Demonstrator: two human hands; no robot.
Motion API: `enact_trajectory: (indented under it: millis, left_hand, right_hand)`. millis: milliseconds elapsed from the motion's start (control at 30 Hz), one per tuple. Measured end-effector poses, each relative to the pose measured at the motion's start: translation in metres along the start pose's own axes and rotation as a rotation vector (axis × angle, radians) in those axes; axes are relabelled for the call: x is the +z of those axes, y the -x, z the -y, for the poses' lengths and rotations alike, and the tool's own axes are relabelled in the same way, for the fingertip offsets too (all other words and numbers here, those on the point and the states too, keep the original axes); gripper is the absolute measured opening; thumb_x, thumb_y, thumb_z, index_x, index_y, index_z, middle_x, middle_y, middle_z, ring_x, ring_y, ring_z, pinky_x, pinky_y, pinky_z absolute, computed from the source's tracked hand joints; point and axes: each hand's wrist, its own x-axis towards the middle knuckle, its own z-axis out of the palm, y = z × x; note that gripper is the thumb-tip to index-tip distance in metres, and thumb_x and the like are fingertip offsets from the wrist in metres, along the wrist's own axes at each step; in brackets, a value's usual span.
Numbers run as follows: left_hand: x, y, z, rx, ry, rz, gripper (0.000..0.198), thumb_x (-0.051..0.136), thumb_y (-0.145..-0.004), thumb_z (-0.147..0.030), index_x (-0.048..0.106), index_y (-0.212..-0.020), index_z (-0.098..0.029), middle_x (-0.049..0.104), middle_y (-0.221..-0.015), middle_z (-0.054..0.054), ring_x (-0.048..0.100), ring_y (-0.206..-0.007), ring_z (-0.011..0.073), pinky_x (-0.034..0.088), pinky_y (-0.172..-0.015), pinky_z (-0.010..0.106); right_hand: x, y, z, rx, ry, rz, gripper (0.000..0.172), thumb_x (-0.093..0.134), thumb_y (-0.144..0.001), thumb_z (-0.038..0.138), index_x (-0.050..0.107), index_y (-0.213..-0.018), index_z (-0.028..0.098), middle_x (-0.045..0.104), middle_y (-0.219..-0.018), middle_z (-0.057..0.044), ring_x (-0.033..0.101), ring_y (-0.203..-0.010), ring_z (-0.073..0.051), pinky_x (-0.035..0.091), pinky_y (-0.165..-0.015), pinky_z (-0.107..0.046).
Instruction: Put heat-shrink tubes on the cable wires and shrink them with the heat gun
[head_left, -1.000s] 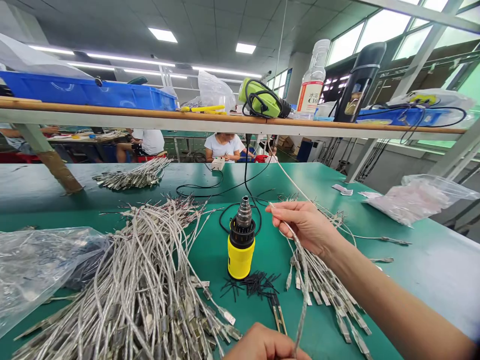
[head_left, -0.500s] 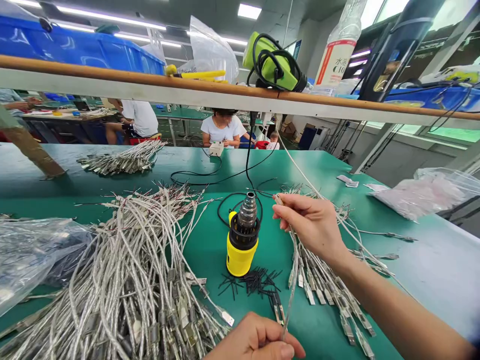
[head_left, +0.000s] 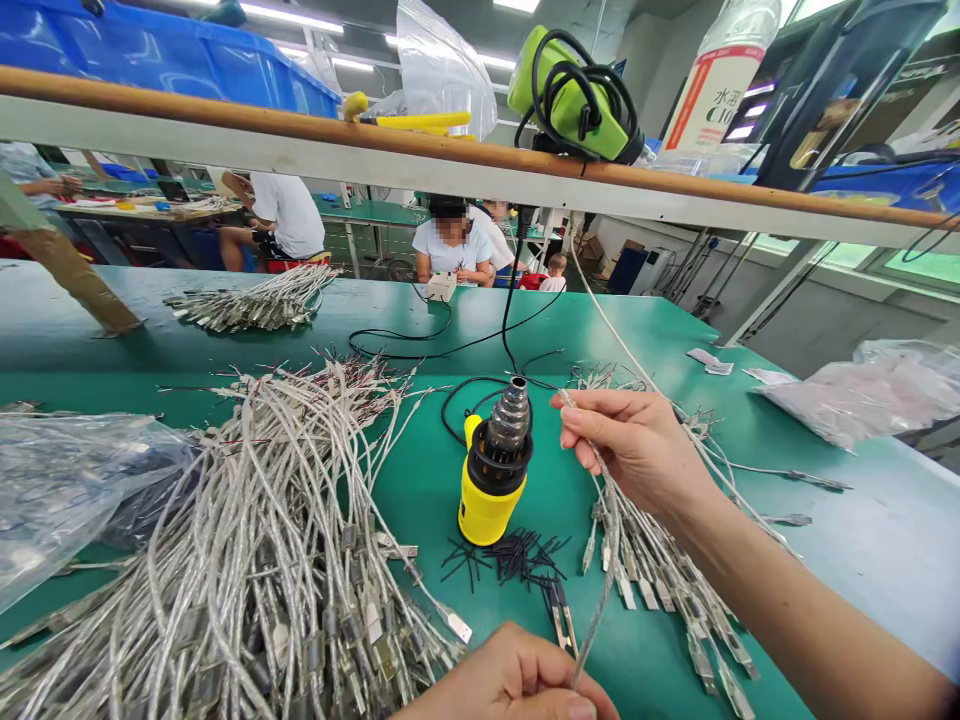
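Observation:
A single silvery USB cable [head_left: 600, 612] runs between my two hands. My right hand [head_left: 626, 440] pinches its upper end, just right of the hot air gun's nozzle. At the bottom edge, my left hand [head_left: 517, 685] is closed on the lower part of the cable, and the cable's far end is out of sight. The yellow hot air gun [head_left: 491, 500] stands upright with its metal nozzle pointing up. Short black tubes [head_left: 517, 558] lie scattered in front of it, beside tweezers [head_left: 561, 615]. Under and beyond my right hand is a smaller pile of USB cables [head_left: 652, 560].
A large heap of USB cables [head_left: 277, 540] fills the left side, beside a clear plastic bag [head_left: 82, 500]. Another bundle [head_left: 255, 298] lies at the back left. A shelf [head_left: 450, 165] crosses above the table. Black cords [head_left: 405, 355] trail behind the gun. Several people sit beyond.
The view has shifted slightly, so the scene sits a little further right. Both hands keep hold of the cable, whose upper end now shows less above my right fingertips.

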Motion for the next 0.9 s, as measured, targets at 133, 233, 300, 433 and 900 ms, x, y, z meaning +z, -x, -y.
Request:
enact_trajectory:
  millis: [133, 233, 300, 433, 900]
  left_hand:
    - [0.001, 0.0, 0.0, 0.074, 0.037, 0.034, 0.05, 0.062, -0.072, -0.058, 0.073, -0.099, -0.017, 0.043, -0.06, -0.003, 0.029, -0.049, 0.0072, 0.016, -0.044, 0.023]
    - [0.001, -0.001, 0.004, 0.102, 0.064, 0.037, 0.049, 0.062, -0.073, -0.057, 0.073, -0.099, -0.016, 0.047, -0.061, -0.002, 0.031, -0.048, 0.0062, 0.017, -0.043, 0.022]
    - [0.001, -0.002, 0.007, 0.12, 0.089, 0.037, 0.051, 0.061, -0.074, -0.057, 0.072, -0.1, -0.015, 0.052, -0.066, 0.001, 0.035, -0.05, 0.0061, 0.02, -0.045, 0.02]
    - [-0.001, -0.006, 0.01, 0.148, 0.09, 0.041, 0.053, 0.059, -0.075, -0.058, 0.071, -0.102, -0.013, 0.057, -0.072, 0.004, 0.038, -0.052, 0.0063, 0.023, -0.046, 0.019]
    - [0.0, -0.005, 0.008, 0.107, 0.088, 0.011, 0.054, 0.061, -0.073, -0.058, 0.071, -0.1, -0.013, 0.061, -0.074, 0.005, 0.037, -0.051, 0.006, 0.023, -0.044, 0.017]
  right_hand:
    - [0.003, 0.0, -0.001, -0.069, 0.101, -0.033, 0.009, 0.072, -0.072, 0.024, 0.074, -0.078, 0.016, 0.063, -0.054, 0.001, 0.051, -0.039, -0.006, 0.041, -0.038, -0.017]
    - [0.007, 0.002, -0.003, -0.235, 0.332, -0.121, 0.007, 0.068, -0.076, 0.021, 0.073, -0.078, 0.018, 0.061, -0.055, 0.003, 0.051, -0.042, -0.007, 0.043, -0.039, -0.018]
    - [0.008, 0.003, -0.005, -0.383, 0.504, -0.161, 0.008, 0.065, -0.077, 0.018, 0.073, -0.079, 0.018, 0.06, -0.055, 0.003, 0.051, -0.043, -0.007, 0.045, -0.041, -0.019]
    - [0.01, 0.002, -0.006, -0.422, 0.54, -0.147, 0.01, 0.063, -0.078, 0.018, 0.073, -0.079, 0.019, 0.059, -0.056, 0.004, 0.05, -0.044, -0.007, 0.045, -0.042, -0.019]
    - [0.014, 0.0, -0.005, -0.403, 0.572, -0.14, 0.011, 0.063, -0.078, 0.021, 0.074, -0.082, 0.019, 0.059, -0.058, 0.003, 0.052, -0.045, -0.009, 0.046, -0.043, -0.023]
